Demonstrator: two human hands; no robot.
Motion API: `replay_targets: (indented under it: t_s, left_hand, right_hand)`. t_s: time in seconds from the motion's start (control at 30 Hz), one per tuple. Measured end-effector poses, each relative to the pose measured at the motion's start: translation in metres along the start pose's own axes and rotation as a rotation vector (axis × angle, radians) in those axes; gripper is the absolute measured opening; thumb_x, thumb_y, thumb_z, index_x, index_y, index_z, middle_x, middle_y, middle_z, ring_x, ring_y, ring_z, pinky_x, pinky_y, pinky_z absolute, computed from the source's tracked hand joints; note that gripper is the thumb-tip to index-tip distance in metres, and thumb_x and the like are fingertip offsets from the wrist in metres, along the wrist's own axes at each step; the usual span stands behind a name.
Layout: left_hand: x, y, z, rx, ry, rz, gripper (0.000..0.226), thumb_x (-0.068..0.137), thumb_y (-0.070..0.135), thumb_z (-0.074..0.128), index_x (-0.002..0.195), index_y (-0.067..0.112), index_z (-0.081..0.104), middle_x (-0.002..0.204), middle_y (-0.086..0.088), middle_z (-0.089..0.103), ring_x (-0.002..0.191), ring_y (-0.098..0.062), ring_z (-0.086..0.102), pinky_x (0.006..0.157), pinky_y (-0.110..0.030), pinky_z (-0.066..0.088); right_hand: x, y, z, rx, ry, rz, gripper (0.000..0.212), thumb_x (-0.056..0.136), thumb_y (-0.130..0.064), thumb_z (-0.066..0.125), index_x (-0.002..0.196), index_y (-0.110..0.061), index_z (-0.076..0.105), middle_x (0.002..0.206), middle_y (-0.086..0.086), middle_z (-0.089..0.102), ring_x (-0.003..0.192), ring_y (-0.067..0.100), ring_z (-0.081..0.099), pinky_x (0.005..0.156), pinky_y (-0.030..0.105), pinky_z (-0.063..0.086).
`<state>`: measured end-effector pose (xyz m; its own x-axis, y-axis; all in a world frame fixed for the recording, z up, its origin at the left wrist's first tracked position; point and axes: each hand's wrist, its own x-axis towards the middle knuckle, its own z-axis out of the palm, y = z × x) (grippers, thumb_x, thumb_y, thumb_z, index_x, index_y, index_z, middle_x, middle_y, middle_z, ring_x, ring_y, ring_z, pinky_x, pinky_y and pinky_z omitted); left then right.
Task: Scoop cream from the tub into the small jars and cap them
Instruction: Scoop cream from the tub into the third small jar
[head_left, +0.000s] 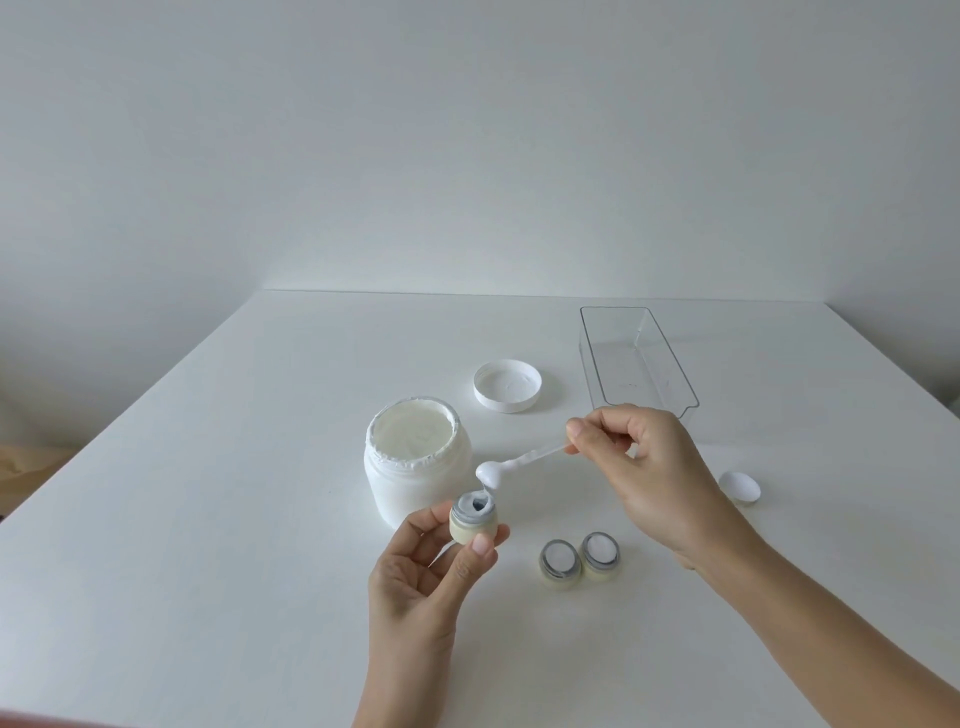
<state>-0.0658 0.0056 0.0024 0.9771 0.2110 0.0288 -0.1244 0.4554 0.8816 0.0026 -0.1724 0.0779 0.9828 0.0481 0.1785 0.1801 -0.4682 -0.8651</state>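
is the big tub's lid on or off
Off. The tub stands open with cream showing to its rim, and its lid lies upside down on the table behind it.

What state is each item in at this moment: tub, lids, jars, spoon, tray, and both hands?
Tub: open, full of cream.
Tub lid: off, lying inside-up.
Held jar: uncapped, partly filled.
Two jars on the table: uncapped, filled.
Spoon: loaded with cream, bowl just above the held jar.
Small cap: off, lying on the table.
Clear tray: empty.
Left hand: holds the jar.
Right hand: pinches the spoon handle.
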Motion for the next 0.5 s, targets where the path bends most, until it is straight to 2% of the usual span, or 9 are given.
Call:
replay_targets:
  t_s: [0.1, 0.23, 0.37, 0.43, 0.5]
  left_hand:
    - [0.0, 0.001, 0.001, 0.01, 0.007, -0.008, 0.03, 0.061, 0.028, 0.083, 0.089, 0.021, 0.077, 0.095, -0.014, 0.077, 0.092, -0.033, 0.075, 0.068, -0.022, 0.057]
    - [0.0, 0.001, 0.001, 0.001, 0.018, -0.018, 0.026, 0.062, 0.031, 0.082, 0.085, 0.02, 0.077, 0.09, -0.017, 0.077, 0.089, -0.033, 0.075, 0.067, -0.023, 0.058]
    - [0.0, 0.002, 0.001, -0.015, 0.026, -0.027, 0.025, 0.063, 0.032, 0.08, 0.084, 0.019, 0.077, 0.087, -0.018, 0.076, 0.086, -0.032, 0.076, 0.066, -0.023, 0.058]
    - [0.0, 0.002, 0.001, -0.014, 0.026, -0.027, 0.025, 0.063, 0.033, 0.08, 0.084, 0.019, 0.077, 0.086, -0.019, 0.076, 0.084, -0.031, 0.076, 0.066, -0.023, 0.058]
    - [0.0, 0.002, 0.001, -0.016, 0.027, -0.028, 0.025, 0.063, 0.033, 0.08, 0.083, 0.018, 0.078, 0.086, -0.02, 0.075, 0.084, -0.032, 0.076, 0.065, -0.023, 0.058]
  right_hand:
    - [-0.01, 0.0, 0.006, -0.023, 0.132, -0.229, 0.023, 0.092, -0.028, 0.06, 0.073, -0.019, 0.069, 0.074, -0.005, 0.058, 0.077, 0.009, 0.051, 0.073, 0.027, 0.041]
    - [-0.022, 0.005, 0.012, -0.268, 0.286, -0.568, 0.02, 0.091, -0.031, 0.053, 0.079, -0.021, 0.066, 0.081, -0.012, 0.046, 0.077, 0.009, 0.049, 0.082, 0.023, 0.032]
    - [-0.03, 0.013, 0.011, -0.481, 0.367, -0.896, 0.01, 0.094, -0.024, 0.057, 0.086, -0.021, 0.063, 0.084, -0.007, 0.042, 0.075, 0.013, 0.043, 0.079, 0.029, 0.026]
    - [-0.032, 0.016, 0.009, -0.549, 0.384, -0.982, 0.003, 0.093, -0.023, 0.061, 0.09, -0.023, 0.061, 0.086, -0.008, 0.04, 0.075, 0.013, 0.043, 0.076, 0.031, 0.024]
    - [-0.034, 0.018, 0.006, -0.574, 0.391, -1.017, 0.007, 0.09, -0.02, 0.065, 0.092, -0.025, 0.06, 0.087, -0.008, 0.039, 0.076, 0.012, 0.043, 0.073, 0.032, 0.025]
